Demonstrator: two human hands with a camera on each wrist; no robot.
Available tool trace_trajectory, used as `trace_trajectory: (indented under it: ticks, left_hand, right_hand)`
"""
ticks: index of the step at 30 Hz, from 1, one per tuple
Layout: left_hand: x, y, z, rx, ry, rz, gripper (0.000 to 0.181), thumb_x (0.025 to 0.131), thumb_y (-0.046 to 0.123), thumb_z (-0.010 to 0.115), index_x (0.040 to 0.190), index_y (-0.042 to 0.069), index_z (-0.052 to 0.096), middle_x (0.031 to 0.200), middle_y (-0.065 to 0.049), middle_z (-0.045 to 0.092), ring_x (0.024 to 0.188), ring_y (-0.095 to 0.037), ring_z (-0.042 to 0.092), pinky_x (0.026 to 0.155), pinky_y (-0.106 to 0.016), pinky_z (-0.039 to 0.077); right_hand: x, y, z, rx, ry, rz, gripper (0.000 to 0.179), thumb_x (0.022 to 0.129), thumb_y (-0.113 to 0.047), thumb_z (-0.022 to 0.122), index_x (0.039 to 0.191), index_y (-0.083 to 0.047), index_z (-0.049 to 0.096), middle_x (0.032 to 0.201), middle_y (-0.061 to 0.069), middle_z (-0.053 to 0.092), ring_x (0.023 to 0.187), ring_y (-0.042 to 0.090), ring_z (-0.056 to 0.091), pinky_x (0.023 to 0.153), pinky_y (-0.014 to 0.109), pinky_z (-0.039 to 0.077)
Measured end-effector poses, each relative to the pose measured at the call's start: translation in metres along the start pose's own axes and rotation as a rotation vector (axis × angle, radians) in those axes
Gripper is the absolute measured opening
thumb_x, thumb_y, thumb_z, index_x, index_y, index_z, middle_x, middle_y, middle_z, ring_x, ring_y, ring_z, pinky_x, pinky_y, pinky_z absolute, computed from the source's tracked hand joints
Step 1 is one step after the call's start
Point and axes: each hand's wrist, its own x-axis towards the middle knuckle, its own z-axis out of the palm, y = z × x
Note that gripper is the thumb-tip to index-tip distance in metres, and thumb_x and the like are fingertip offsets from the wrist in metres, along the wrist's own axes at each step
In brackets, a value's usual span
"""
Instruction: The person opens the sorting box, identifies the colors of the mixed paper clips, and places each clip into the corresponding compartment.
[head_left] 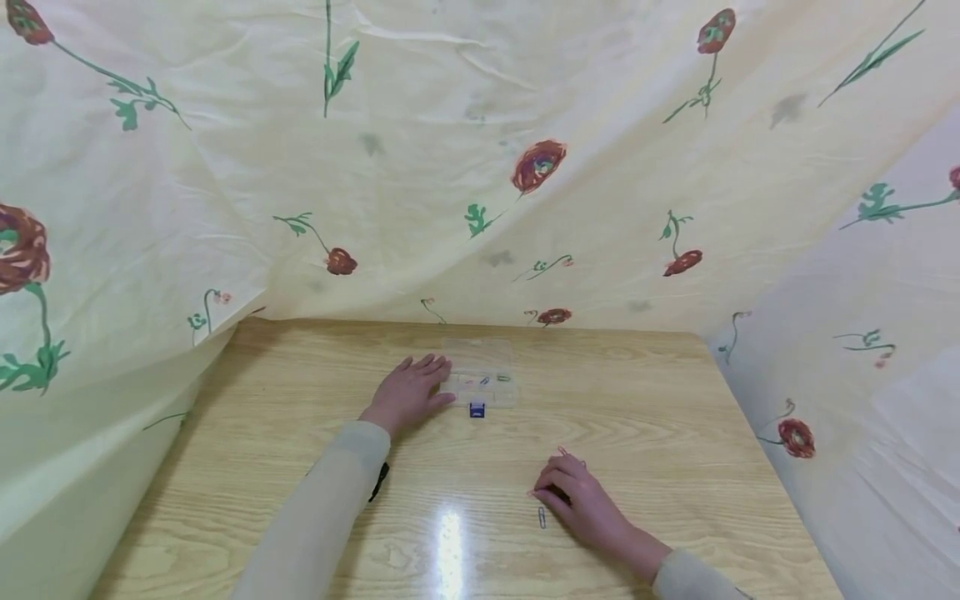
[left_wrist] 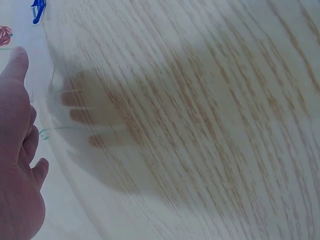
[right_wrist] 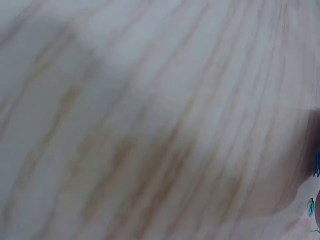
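A clear plastic compartment box lies toward the far side of the table, its transparent lid folded back. Inside are small paper clips: a reddish one, a blue one and a green one. My left hand rests at the box's left edge, fingers extended; in the left wrist view the thumb is straight. Lower right, my right hand is curled close over the table, thumb and index fingertip pinching a small pinkish paper clip. A blue paper clip lies just below.
A blue latch marks the box's near edge. Red paper clips lie just beyond the right hand. Flowered cloth hangs behind and beside the wooden table. A black item shows beside the left sleeve.
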Motion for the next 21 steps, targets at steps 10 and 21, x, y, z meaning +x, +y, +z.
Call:
trace_trajectory:
  ticks: [10,21]
  left_hand:
    - [0.0006,-0.0025,0.0069,0.001,-0.004,0.007,0.072,0.111,0.058,0.046,0.168,0.014,0.037,0.173,-0.002,0.034,0.162,-0.025,0.027,0.134,-0.051,0.018]
    - [0.0016,-0.0024,0.0037,0.005,-0.003,0.001,0.071,0.111,0.057,0.046,0.168,0.015,0.035,0.174,-0.001,0.031,0.163,-0.024,0.024,0.135,-0.049,0.016]
  right_hand:
    - [0.0001,-0.0009,0.0014,-0.055,-0.056,0.000,0.023,0.088,-0.002,0.086,0.095,-0.018,0.071,0.102,-0.009,0.065,0.099,0.008,0.064,0.131,0.030,0.024]
    - [0.0032,0.0019,-0.0021,-0.036,-0.059,0.022,0.014,0.093,-0.011,0.084,0.102,-0.018,0.076,0.106,-0.010,0.068,0.103,0.009,0.064,0.127,0.038,0.034]
